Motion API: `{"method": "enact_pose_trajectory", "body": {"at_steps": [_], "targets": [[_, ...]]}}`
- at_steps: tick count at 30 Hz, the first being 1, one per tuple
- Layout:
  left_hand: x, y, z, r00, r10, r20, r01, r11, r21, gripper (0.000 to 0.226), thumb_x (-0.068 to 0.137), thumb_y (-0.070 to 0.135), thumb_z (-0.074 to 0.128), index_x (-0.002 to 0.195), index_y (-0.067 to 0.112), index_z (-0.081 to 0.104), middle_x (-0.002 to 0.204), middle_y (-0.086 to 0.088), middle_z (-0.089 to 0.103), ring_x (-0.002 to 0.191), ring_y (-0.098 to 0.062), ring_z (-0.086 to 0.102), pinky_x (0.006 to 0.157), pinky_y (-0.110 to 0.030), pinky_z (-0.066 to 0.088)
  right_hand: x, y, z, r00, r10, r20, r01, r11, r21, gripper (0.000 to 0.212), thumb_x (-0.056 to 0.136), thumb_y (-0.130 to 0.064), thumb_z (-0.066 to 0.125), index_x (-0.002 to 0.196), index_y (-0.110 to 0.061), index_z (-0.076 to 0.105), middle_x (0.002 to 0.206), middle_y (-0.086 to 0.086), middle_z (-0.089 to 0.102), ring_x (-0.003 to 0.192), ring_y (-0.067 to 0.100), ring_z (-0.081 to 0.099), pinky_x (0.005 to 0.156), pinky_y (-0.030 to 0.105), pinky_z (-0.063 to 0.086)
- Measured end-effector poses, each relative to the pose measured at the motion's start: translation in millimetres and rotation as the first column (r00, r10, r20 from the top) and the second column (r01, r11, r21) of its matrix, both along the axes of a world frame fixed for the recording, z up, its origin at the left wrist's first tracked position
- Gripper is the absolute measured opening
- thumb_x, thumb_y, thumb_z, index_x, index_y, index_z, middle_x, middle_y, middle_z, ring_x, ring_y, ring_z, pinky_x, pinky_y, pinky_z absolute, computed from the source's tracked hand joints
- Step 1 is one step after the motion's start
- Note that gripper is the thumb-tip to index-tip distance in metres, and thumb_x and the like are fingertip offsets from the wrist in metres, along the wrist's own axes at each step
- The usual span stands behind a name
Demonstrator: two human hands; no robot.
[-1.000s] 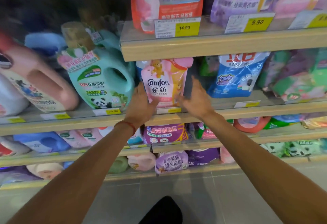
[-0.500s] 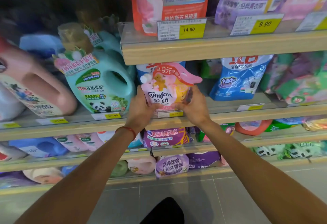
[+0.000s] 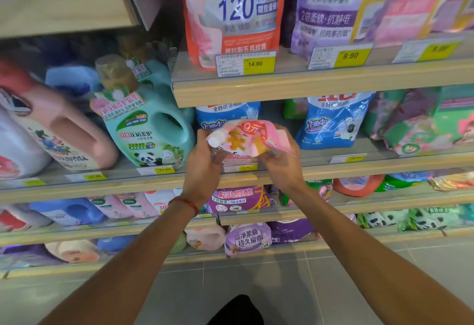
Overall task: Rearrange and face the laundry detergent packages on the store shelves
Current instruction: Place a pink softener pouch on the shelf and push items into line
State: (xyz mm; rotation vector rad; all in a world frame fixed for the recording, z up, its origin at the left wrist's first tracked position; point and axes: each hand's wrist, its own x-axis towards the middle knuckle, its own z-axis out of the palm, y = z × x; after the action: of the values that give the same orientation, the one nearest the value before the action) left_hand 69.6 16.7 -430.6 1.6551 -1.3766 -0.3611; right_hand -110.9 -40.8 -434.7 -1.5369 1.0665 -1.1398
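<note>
1. Wooden store shelves full of detergent fill your view, above a grey tiled floor.
2. Your left hand and right hand clamp the pink pouch from both sides, at the front edge of the middle shelf, before a blue pouch.
3. The pouch's top flops toward you, spout at its upper left; the long axis leans off vertical.
4. Facing looks unfinished: stand it upright, label forward. Neighbouring packs appear untouched.
</note>
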Motion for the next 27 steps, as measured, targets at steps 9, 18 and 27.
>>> {"method": "enact_pose_trajectory", "body": {"at_steps": [9,18,27], "targets": [[-38.8,27.7,55.0,0.999,-0.052,0.017,0.051,0.998,0.026,0.036,0.094,0.029,0.071,0.112,0.009,0.047,0.097,-0.017,0.066,0.087,-0.028,0.065,0.075,-0.040,0.052,-51.0,14.8,42.0,0.995,0.101,0.003,-0.101,0.994,0.049,0.045,0.083,0.002,0.080,0.123,0.004,0.060,0.104,0.008,0.072,0.090,0.005,0.073,0.074,0.029,0.062],[-132.8,49.8,109.3,0.982,-0.114,-0.149,0.112,0.993,-0.024,0.036,0.092,0.015,0.074,0.120,0.022,0.054,0.109,0.011,0.071,0.094,0.008,0.066,0.077,-0.017,0.055,-141.4,46.7,99.1,0.992,0.052,0.112,-0.053,0.999,0.010,0.031,0.084,0.000,0.079,0.110,-0.007,0.063,0.101,0.003,0.078,0.096,0.016,0.075,0.084,0.034,0.060],[-224.2,51.2,153.6,0.977,-0.133,-0.165,0.111,0.984,-0.138,0.030,0.093,0.015,0.072,0.119,0.013,0.057,0.104,0.013,0.068,0.084,0.016,0.062,0.066,-0.011,0.051,-223.1,60.3,145.8,0.986,-0.037,0.162,0.054,0.994,-0.099,0.031,0.089,-0.006,0.076,0.105,-0.021,0.054,0.097,0.000,0.071,0.090,0.009,0.070,0.082,0.027,0.054]]}}
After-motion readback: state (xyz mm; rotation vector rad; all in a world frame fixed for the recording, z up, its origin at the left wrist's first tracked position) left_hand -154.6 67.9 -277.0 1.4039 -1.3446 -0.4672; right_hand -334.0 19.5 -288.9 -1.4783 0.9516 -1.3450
